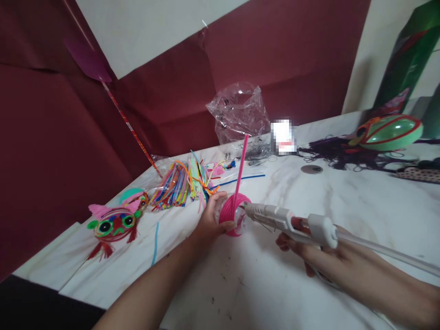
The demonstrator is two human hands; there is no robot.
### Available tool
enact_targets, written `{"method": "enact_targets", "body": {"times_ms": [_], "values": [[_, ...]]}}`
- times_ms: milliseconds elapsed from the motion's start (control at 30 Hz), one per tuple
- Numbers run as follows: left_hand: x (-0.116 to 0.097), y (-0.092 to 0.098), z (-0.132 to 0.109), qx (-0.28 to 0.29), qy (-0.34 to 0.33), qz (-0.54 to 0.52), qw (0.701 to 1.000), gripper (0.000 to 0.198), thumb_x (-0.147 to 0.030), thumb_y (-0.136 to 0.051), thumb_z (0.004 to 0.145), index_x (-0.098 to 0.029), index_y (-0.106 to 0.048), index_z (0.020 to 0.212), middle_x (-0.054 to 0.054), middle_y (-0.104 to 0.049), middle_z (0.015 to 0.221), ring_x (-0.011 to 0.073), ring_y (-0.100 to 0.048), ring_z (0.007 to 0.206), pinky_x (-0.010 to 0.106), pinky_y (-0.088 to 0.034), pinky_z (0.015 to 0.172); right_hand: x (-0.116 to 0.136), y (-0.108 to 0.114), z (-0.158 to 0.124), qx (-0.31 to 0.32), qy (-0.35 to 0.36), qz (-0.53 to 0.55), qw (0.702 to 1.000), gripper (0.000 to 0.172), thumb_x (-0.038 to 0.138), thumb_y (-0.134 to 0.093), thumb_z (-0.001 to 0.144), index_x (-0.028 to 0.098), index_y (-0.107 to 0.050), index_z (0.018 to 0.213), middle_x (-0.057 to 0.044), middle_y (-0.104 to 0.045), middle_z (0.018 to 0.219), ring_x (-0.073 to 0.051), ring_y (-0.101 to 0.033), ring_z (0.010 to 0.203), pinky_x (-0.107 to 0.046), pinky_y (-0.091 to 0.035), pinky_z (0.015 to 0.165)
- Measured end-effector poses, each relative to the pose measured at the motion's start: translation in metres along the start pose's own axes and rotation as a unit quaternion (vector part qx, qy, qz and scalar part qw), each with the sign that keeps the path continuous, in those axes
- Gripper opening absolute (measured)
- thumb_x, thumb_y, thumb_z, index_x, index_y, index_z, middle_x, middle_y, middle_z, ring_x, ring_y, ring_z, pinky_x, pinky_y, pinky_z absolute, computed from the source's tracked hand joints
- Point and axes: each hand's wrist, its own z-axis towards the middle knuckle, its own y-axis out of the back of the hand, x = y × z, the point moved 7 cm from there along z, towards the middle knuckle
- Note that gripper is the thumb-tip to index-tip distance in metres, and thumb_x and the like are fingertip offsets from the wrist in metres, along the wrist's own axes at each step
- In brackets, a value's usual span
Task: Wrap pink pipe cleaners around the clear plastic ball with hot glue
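Glue gun [273,215] gripped by right fingers [283,240] points left, long axis slanting, toward the pink coil [227,211] left fingers [216,197] hold.

Near lane: bare table [261,288] between the left hand [211,217] and the right hand [312,252]. Far lane: behind the glue gun [271,215], right of the pink stem [241,169]. Obstructions: the stem, projecting above the pink coil [228,213]; stem bundles [172,188], far left; plastic bag [240,112], rear; purple threads [333,151], far right.
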Motion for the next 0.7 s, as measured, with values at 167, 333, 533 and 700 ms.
{"method": "enact_targets", "body": {"times_ms": [167, 333, 533, 700], "values": [[-0.0006, 0.0007, -0.0006, -0.007, 0.004, -0.002, 1.0, 0.09, -0.055, -0.087, 0.051, -0.022, -0.049, 0.125, 0.013, -0.052, 0.136, 0.038, -0.048, 0.13, 0.048, -0.037, 0.109, -0.0016, -0.0024, -0.0007, 0.02, 0.008, -0.003, 1.0, 0.027, 0.042, -0.055, 0.078, 0.022, -0.073, 0.082, -0.006, -0.076, 0.073, -0.021, -0.069, 0.058, -0.026, -0.056, 0.048], [0.0024, 0.0019, -0.002, -0.011, 0.02, -0.005, 1.0, 0.089, -0.052, -0.087, 0.051, -0.023, -0.049, 0.126, 0.012, -0.055, 0.135, 0.0394, -0.049, 0.128, 0.048, -0.038, 0.108, -0.0035, 0.0, -0.0005, 0.001, -0.01, 0.007, 1.0, 0.024, 0.042, -0.057, 0.074, 0.023, -0.071, 0.074, -0.005, -0.075, 0.07, -0.021, -0.069, 0.058, -0.026, -0.056, 0.046], [-0.0004, 0.0023, -0.0017, -0.017, -0.001, -0.006, 1.0, 0.083, -0.049, -0.087, 0.052, -0.025, -0.053, 0.123, 0.01, -0.057, 0.132, 0.0388, -0.049, 0.128, 0.046, -0.039, 0.107, -0.0038, -0.0012, 0.0001, -0.025, 0.005, 0.03, 0.999, 0.025, 0.044, -0.058, 0.073, 0.023, -0.071, 0.074, -0.004, -0.074, 0.067, -0.02, -0.067, 0.053, -0.025, -0.054, 0.042], [0.0023, 0.0013, -0.001, -0.006, 0.018, -0.01, 1.0, 0.087, -0.05, -0.087, 0.052, -0.024, -0.049, 0.126, 0.011, -0.056, 0.133, 0.0374, -0.051, 0.126, 0.046, -0.039, 0.106, 0.0054, 0.0003, -0.0063, -0.033, 0.008, 0.013, 0.999, 0.024, 0.041, -0.056, 0.076, 0.024, -0.072, 0.074, -0.003, -0.075, 0.071, -0.018, -0.066, 0.054, -0.024, -0.053, 0.044]]}}
